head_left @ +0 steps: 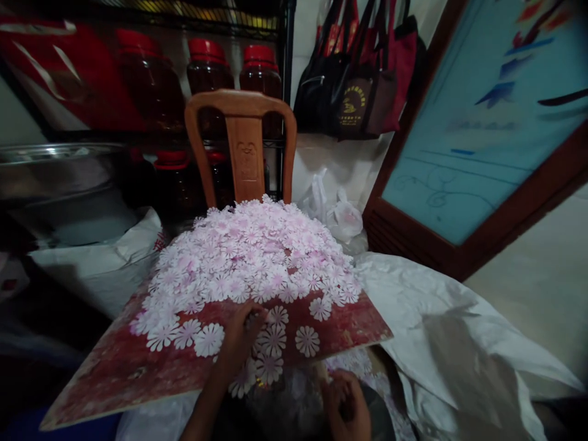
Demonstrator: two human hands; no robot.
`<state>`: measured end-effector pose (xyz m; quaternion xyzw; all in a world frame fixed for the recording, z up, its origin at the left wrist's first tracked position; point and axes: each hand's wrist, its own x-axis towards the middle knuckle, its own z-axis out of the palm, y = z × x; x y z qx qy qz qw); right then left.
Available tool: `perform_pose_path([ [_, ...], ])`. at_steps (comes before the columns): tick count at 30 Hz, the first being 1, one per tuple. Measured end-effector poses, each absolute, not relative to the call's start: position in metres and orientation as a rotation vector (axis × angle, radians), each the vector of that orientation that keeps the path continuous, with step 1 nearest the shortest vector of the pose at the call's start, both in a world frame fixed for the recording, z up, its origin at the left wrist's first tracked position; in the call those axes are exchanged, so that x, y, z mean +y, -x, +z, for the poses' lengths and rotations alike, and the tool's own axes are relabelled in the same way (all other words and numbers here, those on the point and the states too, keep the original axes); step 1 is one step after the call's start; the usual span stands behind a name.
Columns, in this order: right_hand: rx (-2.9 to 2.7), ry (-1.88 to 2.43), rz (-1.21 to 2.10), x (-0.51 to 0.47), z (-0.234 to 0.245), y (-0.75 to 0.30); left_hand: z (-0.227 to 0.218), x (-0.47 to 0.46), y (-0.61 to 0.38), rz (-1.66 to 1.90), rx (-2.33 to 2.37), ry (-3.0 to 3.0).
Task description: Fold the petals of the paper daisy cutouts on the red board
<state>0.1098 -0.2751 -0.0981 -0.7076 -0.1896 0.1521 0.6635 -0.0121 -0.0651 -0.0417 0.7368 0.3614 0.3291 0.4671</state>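
Note:
A big heap of pink-and-white paper flowers (pixel 250 254) lies on a worn red board (pixel 128 367) that rests on a wooden chair (pixel 243 141). My left hand (pixel 239 337) reaches onto the board's near part, fingers curled down on single flowers (pixel 271 340) laid flat there. My right hand (pixel 346 404) is below the board's front edge, fingers bent together over more flowers in a clear bag or pile; what it pinches is too dark to name.
White sacks (pixel 441 318) lie right and left of the chair. A metal basin (pixel 55 165) sits at left. Red-lidded jars (pixel 206 67) fill a black rack behind. Dark tote bags (pixel 358 73) hang at back; a framed blue panel (pixel 482 135) leans at right.

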Motion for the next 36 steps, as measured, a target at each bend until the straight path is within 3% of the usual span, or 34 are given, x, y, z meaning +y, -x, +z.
perform_pose_path([
  [8,-1.114,1.807,0.337,-0.19,-0.036,-0.128,-0.045,-0.064,0.012,0.896,0.858,-1.731],
  [22,-1.033,1.877,0.344,-0.165,-0.054,-0.133,-0.039,-0.061,0.015,1.183,1.002,-1.61],
  [28,-0.942,1.776,0.361,-0.166,-0.054,-0.137,-0.012,-0.064,0.022,1.266,1.046,-1.569],
  [32,-0.886,1.681,0.401,-0.166,-0.056,-0.143,0.008,-0.098,0.032,1.045,0.747,-1.839],
  [36,-0.853,1.618,0.442,-0.166,-0.059,-0.145,-0.017,-0.144,0.046,0.619,0.532,-2.144],
])
